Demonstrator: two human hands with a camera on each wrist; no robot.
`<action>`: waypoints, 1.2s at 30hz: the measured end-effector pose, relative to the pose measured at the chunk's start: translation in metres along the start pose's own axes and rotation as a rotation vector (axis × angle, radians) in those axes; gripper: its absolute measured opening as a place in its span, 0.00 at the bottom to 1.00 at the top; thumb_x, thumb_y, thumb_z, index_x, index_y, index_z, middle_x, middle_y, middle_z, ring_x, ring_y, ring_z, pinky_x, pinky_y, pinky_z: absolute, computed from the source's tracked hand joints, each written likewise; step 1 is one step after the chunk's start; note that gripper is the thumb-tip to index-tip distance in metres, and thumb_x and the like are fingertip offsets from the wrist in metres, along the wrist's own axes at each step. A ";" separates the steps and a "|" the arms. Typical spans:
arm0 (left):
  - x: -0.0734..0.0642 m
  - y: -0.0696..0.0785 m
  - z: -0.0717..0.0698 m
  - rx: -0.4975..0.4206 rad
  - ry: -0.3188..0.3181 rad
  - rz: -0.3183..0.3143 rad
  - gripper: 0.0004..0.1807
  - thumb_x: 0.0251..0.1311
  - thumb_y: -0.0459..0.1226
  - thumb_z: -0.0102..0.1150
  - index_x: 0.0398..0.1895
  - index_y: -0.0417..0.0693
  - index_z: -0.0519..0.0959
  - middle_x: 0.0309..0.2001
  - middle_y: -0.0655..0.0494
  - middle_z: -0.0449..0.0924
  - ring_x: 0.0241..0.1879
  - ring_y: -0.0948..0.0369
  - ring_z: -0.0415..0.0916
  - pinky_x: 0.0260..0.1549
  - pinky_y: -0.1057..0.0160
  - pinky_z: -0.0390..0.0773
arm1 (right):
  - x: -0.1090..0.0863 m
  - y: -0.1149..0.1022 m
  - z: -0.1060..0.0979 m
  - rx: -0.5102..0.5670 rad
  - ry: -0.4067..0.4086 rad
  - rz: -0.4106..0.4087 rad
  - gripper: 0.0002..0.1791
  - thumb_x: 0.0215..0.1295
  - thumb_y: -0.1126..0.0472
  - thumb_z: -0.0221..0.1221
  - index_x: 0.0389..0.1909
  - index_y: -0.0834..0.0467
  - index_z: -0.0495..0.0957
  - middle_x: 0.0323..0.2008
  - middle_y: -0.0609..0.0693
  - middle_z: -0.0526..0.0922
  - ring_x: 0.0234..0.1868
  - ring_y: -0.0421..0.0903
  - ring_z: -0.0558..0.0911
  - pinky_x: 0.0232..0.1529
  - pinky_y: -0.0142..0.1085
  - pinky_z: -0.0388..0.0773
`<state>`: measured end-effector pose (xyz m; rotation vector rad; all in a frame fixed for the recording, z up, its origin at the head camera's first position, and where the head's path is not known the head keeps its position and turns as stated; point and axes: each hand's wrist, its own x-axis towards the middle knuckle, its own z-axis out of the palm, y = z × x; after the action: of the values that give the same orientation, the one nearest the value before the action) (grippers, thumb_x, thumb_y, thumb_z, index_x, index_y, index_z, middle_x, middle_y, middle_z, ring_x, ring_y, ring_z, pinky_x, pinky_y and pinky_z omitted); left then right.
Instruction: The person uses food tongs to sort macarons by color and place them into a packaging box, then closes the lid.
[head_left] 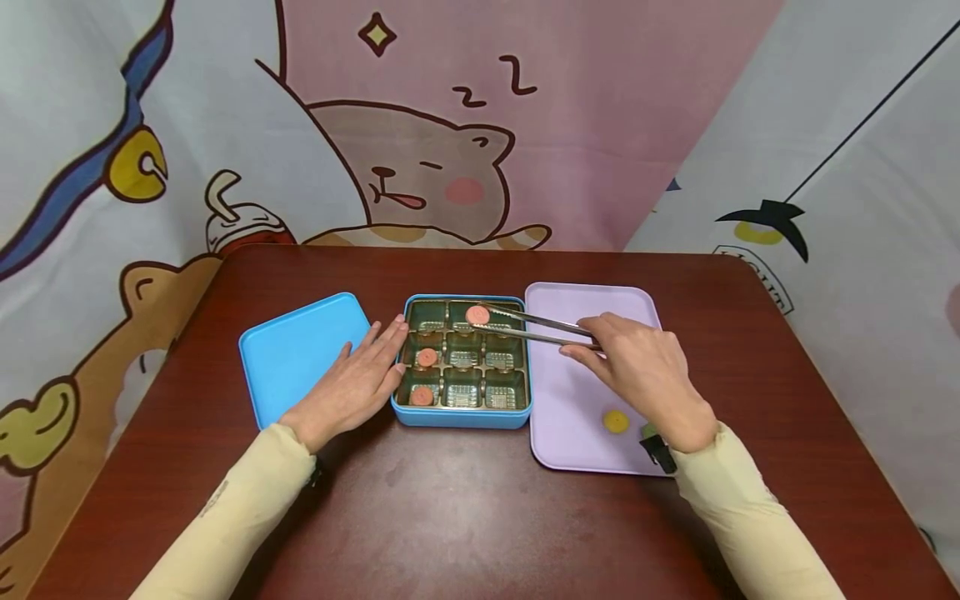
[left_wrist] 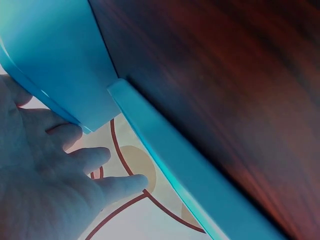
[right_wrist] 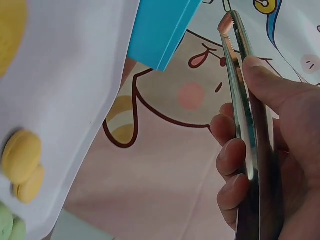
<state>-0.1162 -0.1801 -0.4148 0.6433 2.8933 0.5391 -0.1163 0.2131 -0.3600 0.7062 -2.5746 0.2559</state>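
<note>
My right hand (head_left: 637, 367) grips metal tongs (head_left: 551, 329), whose tips reach left over the back row of a blue box (head_left: 461, 419). A pink macaron (head_left: 477, 315) sits between the tong tips at the back middle compartment; the same pink macaron (right_wrist: 226, 24) shows at the tips in the right wrist view. Two more pink macarons lie in the left column, one in the middle compartment (head_left: 427, 357) and one in the front compartment (head_left: 422, 396). With fingers extended, my left hand (head_left: 356, 379) rests against the box's left side.
Left of the box lies a blue lid (head_left: 296, 358), partly under my left forearm's line. A lilac tray (head_left: 570, 442) stands at the right with yellow macarons (right_wrist: 21, 156) and green macarons (right_wrist: 6, 222) on it. Behind the brown table (head_left: 450, 517) hangs a cartoon-printed cloth (head_left: 600, 125).
</note>
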 end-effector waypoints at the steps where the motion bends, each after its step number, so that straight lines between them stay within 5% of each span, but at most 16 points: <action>1: 0.000 0.000 0.000 0.001 0.001 0.000 0.34 0.83 0.48 0.37 0.85 0.48 0.46 0.84 0.55 0.40 0.82 0.45 0.40 0.72 0.29 0.49 | 0.002 -0.001 0.001 0.003 -0.004 -0.002 0.20 0.61 0.42 0.72 0.37 0.55 0.84 0.24 0.43 0.79 0.19 0.44 0.75 0.13 0.40 0.67; 36: -0.001 0.000 0.002 0.013 0.011 0.007 0.34 0.83 0.48 0.36 0.85 0.46 0.47 0.84 0.53 0.41 0.82 0.44 0.41 0.71 0.29 0.49 | 0.053 -0.033 0.037 0.000 -0.098 -0.034 0.22 0.66 0.39 0.67 0.39 0.55 0.85 0.29 0.46 0.84 0.27 0.50 0.85 0.21 0.51 0.79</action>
<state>-0.1155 -0.1802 -0.4166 0.6549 2.9083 0.5274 -0.1533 0.1516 -0.3655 0.7804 -2.6524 0.2158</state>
